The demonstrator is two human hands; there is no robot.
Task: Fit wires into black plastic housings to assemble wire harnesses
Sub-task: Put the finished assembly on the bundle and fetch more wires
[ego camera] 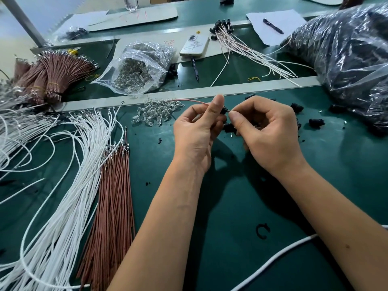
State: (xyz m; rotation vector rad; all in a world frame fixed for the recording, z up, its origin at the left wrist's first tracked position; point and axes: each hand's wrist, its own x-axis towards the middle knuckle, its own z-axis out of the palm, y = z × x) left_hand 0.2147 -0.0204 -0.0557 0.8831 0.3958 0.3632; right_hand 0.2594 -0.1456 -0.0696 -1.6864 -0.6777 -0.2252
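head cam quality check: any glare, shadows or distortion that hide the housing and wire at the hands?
Head view: wide-angle bowing at the edges; glare on the black plastic bag; hard shadows under both wrists on the green mat; sharp focus at centre, but the black housing is mostly hidden between left hand and right hand; brown wire clear.

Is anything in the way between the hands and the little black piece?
No. The left hand already holds the black piece, with a reddish wire running from it. The right hand pinches something tiny right at it, too small to tell.
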